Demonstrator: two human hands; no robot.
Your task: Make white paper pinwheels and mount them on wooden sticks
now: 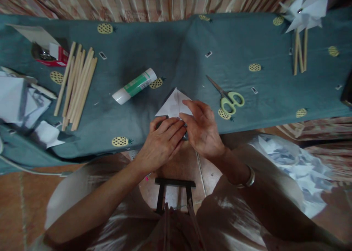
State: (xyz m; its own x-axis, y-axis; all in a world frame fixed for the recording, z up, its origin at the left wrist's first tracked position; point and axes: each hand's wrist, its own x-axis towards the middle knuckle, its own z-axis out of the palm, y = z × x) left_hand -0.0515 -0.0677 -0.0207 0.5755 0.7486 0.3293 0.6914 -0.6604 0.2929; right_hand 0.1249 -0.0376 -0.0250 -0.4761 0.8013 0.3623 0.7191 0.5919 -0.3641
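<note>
A white folded paper (pixel 173 104) lies near the front edge of the table with the teal pineapple cloth (pixel 178 49). My left hand (pixel 162 141) rests on its near edge, fingers curled and pressed down on the paper. My right hand (pixel 202 128) lies beside it, fingers bent over the paper's right part and pinching a flap. Both hands touch each other over the paper. The paper's near half is hidden under them.
A white and green glue stick (pixel 134 86) lies left of the paper, green-handled scissors (pixel 228 97) to the right. Wooden sticks (pixel 77 86) lie at the left, a red box (pixel 53 54) behind them. A finished paper pinwheel (pixel 304 12) lies far right. Paper scraps (pixel 297 166) cover the floor.
</note>
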